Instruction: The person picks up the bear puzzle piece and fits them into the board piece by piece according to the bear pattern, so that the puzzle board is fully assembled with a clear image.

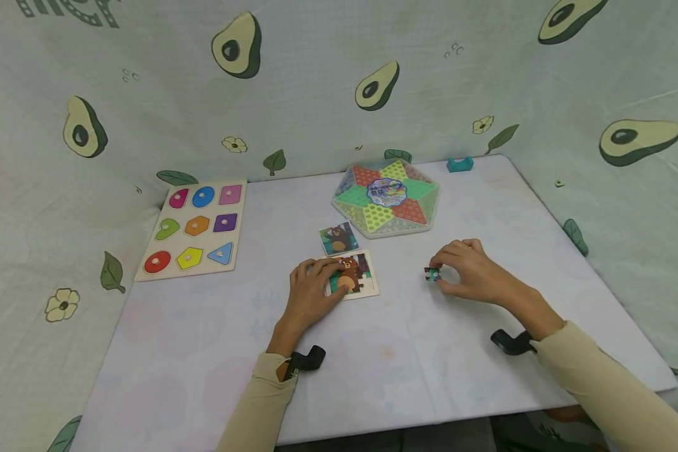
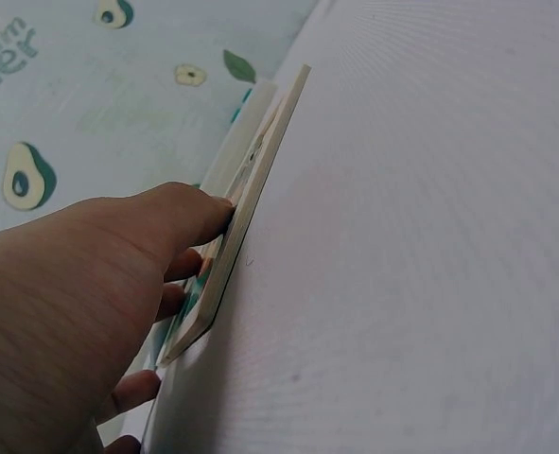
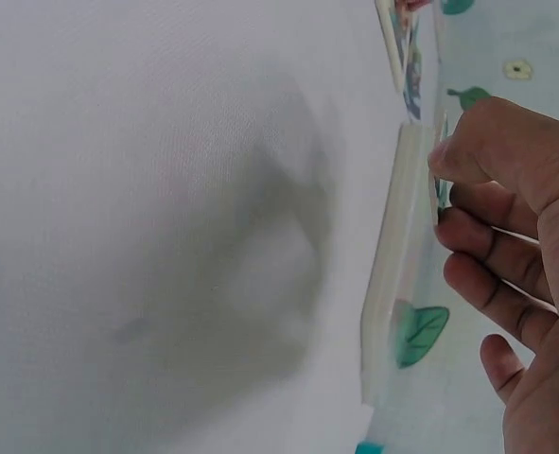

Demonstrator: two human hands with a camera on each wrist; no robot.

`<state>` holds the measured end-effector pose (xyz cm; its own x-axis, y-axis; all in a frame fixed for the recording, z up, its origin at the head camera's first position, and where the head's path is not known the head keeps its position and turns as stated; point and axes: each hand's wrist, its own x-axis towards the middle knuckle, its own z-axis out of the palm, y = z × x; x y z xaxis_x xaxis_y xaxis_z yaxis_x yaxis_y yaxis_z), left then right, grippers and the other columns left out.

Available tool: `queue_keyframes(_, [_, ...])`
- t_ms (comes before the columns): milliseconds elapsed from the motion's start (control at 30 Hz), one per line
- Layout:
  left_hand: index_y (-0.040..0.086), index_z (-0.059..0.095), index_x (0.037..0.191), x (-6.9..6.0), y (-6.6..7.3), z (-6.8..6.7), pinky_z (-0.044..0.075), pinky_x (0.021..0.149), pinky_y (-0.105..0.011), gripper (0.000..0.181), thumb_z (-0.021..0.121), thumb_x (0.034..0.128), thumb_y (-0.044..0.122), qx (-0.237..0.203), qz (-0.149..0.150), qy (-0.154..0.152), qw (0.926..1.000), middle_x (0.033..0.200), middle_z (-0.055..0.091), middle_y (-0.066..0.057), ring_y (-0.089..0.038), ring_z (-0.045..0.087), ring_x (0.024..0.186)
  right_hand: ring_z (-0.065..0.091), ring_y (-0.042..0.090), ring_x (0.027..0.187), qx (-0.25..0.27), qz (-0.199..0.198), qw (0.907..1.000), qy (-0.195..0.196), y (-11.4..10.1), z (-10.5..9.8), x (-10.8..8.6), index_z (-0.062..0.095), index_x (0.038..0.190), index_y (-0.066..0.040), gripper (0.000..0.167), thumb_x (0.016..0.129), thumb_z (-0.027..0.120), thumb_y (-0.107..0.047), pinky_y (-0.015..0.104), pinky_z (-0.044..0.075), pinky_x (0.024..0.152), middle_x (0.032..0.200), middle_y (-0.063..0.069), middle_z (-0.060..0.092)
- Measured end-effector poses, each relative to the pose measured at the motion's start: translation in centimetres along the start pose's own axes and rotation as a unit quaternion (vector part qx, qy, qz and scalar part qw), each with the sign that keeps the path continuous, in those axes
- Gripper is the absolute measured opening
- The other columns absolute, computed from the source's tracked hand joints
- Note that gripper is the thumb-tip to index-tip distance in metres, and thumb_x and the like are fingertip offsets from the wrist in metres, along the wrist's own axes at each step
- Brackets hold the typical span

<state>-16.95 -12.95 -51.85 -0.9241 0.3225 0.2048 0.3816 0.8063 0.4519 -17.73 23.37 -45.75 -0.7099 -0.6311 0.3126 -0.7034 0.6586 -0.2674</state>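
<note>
In the head view a small wooden jigsaw puzzle board [image 1: 370, 290] with a bear picture lies mid-table, its lower right part showing pale bare wood. My left hand [image 1: 311, 295] rests on the board's left side, fingers stretched over the picture and thumb near the lower edge. The left wrist view shows the thumb [image 2: 199, 216] touching the board [image 2: 251, 203]. My right hand [image 1: 474, 273] is held to the right of the board, pinching a small jigsaw piece [image 1: 432, 275] between thumb and fingers. From the right wrist, that piece [image 3: 438, 200] appears nearly edge-on.
A bear picture card [image 1: 339, 238] lies just behind the board. Farther back sits a hexagonal Chinese checkers board [image 1: 387, 198]. A wooden shape puzzle [image 1: 192, 229] stands at the left, and a small teal object [image 1: 460, 164] at the back right edge.
</note>
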Motion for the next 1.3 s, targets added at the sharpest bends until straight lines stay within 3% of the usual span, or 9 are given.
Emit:
queue_keyframes(600, [0.026,0.062,0.133,0.0,0.0,0.0,0.022,0.109,-0.057,0.044,0.066,0.0944,0.046,0.006,-0.001,-0.002,1.0,0.145,0.051,0.002,-0.032,0.036,0.132,0.057,0.02,0.098,0.016,-0.012,0.9997,-0.016,-1.0,0.2,1.8,0.072,0.098,-0.011,0.023,0.076,0.079,-0.013,0.049,0.032,0.089,0.099,-0.002,0.068])
queue_keyframes(1300, [0.026,0.062,0.135,0.1,-0.1,0.3,0.022,0.108,-0.056,0.045,0.065,0.0949,0.047,0.013,0.001,0.001,0.9999,0.145,0.051,0.002,-0.031,0.037,0.132,0.058,0.019,0.097,0.023,-0.053,0.9982,-0.015,-1.9,1.4,3.9,0.072,0.1,-0.01,0.025,0.076,0.079,-0.013,0.048,0.033,0.089,0.098,-0.001,0.067])
